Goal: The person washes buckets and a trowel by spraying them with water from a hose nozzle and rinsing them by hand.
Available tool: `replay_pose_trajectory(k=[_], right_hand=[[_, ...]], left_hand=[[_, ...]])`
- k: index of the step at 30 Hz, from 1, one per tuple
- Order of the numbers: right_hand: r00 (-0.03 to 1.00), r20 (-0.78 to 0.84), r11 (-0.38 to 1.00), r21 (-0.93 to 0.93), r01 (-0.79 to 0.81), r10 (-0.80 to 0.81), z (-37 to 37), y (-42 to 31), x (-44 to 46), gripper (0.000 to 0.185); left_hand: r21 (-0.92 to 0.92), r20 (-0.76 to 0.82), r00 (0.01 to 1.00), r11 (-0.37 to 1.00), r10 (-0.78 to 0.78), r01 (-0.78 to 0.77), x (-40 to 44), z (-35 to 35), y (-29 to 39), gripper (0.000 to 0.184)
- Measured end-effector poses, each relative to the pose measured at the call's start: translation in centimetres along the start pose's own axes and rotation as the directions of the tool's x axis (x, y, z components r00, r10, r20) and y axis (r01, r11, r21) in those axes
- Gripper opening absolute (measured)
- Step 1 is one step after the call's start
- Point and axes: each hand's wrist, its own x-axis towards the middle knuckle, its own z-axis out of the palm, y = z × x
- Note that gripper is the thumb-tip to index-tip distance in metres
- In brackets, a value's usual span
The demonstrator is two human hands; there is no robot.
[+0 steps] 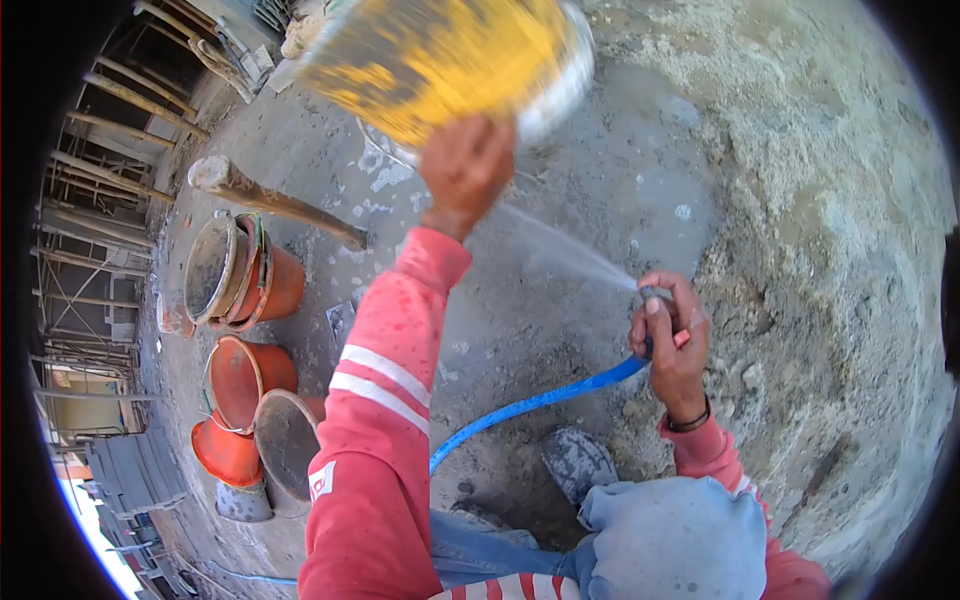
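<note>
My left hand (466, 172) is closed on the edge of a yellow bucket (455, 60) smeared with grey, which is tilted and blurred by motion at the top of the view. A pale rim shows on the bucket's right side. In my right hand (677, 340), the end of a blue hose (540, 402) is gripped, with fingers wrapped around its tip. A fan of water (570, 250) sprays from it up and left toward the bucket and my left wrist. The hose curves down behind my left sleeve.
Orange buckets (268, 370) and a stack of dirty buckets (245, 275) stand at the left, near a leaning wooden post (280, 205). Wet grey ground (500, 330) lies below, with rough, lumpy soil (830, 300) on the right. Wooden scaffold poles (120, 125) stand far left.
</note>
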Motion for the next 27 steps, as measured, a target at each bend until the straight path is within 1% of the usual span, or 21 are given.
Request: replay_pose_trajectory(k=[2,3,4,5,6,7,8,9,11,13,15,16,17,18,19,20,21,22,23,25,27], right_hand=[[0.999,-0.006,0.998,0.045,-0.036,0.036,-0.1,0.2,-0.1,0.013],[1.0,0.002,0.999,0.046,-0.02,0.02,-0.4,0.4,-0.3,0.013],[0.999,-0.012,0.997,0.064,-0.041,0.042,-0.8,0.6,-0.5,0.013],[0.997,-0.025,0.994,0.083,-0.065,0.068,-1.1,0.8,-0.8,0.014],[0.995,-0.033,0.992,0.094,-0.089,0.092,-1.4,0.9,-1.0,0.014],[0.997,-0.023,0.993,0.094,-0.078,0.08,-1.8,1.1,-1.0,0.014],[0.996,-0.035,0.992,0.102,-0.075,0.079,-1.9,1.2,-1.0,0.015],[0.995,-0.046,0.99,0.113,-0.08,0.086,-1.7,1.3,-1.3,0.015],[0.994,-0.055,0.991,0.098,-0.086,0.092,-1.3,0.9,-1.3,0.015],[0.997,-0.07,0.994,0.108,-0.028,0.036,-0.9,0.9,-1.2,0.014],[0.997,-0.074,0.995,0.102,-0.002,0.009,-0.4,0.4,-1.3,0.014],[0.997,-0.07,0.995,0.094,0.022,-0.015,-0.2,0.1,-1.5,0.014],[0.998,-0.067,0.995,0.102,0.012,-0.005,0.0,-0.1,-1.8,0.014],[0.997,-0.063,0.994,0.089,0.06,-0.055,0.3,-0.4,-2.1,0.015],[0.993,-0.057,0.991,0.078,0.109,-0.105,0.6,-0.7,-2.3,0.015],[0.994,-0.049,0.991,0.088,0.098,-0.094,0.9,-0.9,-2.5,0.015],[0.991,-0.04,0.989,0.071,0.133,-0.131,1.1,-1.1,-2.6,0.015],[0.985,-0.03,0.984,0.051,0.171,-0.169,1.3,-1.3,-2.6,0.016],[0.987,-0.016,0.986,0.052,0.16,-0.159,1.5,-1.7,-2.6,0.016],[0.978,0.073,0.98,-0.025,0.196,-0.193,2.0,-2.4,-2.7,0.015],[0.974,0.121,0.979,-0.055,0.198,-0.19,2.8,-2.7,-2.8,0.015]], left_hand=[[-0.181,0.215,0.969,0.98,0.118,-0.079,-6.3,1.5,1.1,0.021],[-0.212,0.284,0.943,0.97,0.174,-0.116,-8.8,1.6,2.1,0.023],[-0.244,0.35,0.908,0.958,0.231,-0.149,-10.5,1.7,2.9,0.025],[-0.229,0.345,0.91,0.961,0.228,-0.154,-11.4,1.6,3.4,0.025],[-0.261,0.334,0.923,0.959,0.193,-0.106,-12.1,1.5,3.8,0.028],[-0.294,0.322,0.934,0.954,0.157,-0.059,-12.8,1.7,3.9,0.03],[-0.239,0.448,0.886,0.971,0.121,-0.012,-13.6,1.9,3.8,0.035],[-0.234,0.452,0.883,0.972,0.124,-0.017,-13.1,1.9,3.1,0.035],[-0.249,0.406,0.913,0.955,-0.049,0.162,-10.3,2.7,1.5,0.044],[-0.201,0.362,0.89,0.909,-0.276,0.364,-6.3,3.0,-0.2,0.05],[-0.27,0.224,0.881,0.842,-0.417,0.468,-2.8,2.8,-2.2,0.045],[-0.267,0.233,0.879,0.842,-0.415,0.468,-2.6,2.5,-2.9,0.045],[-0.301,0.224,0.806,0.748,-0.548,0.592,-2.5,2.1,-3.5,0.04],[-0.331,0.218,0.713,0.637,-0.666,0.696,-2.1,1.1,-3.9,0.035],[-0.32,0.223,0.715,0.643,-0.663,0.696,-1.8,0.0,-4.3,0.035],[-0.375,0.27,0.643,0.537,-0.717,0.756,-1.9,-1.4,-4.5,0.031],[-0.421,0.32,0.562,0.417,-0.763,0.806,-1.5,-2.8,-4.6,0.026],[-0.452,0.341,0.553,0.383,-0.76,0.806,-1.4,-3.8,-4.8,0.024],[-0.439,0.342,0.542,0.379,-0.768,0.814,-1.4,-4.9,-5.0,0.024],[-0.392,0.435,0.432,0.265,-0.79,0.881,-2.0,-6.7,-5.5,0.026],[-0.361,0.449,0.41,0.259,-0.794,0.896,-5.1,-7.2,-6.1,0.027]])
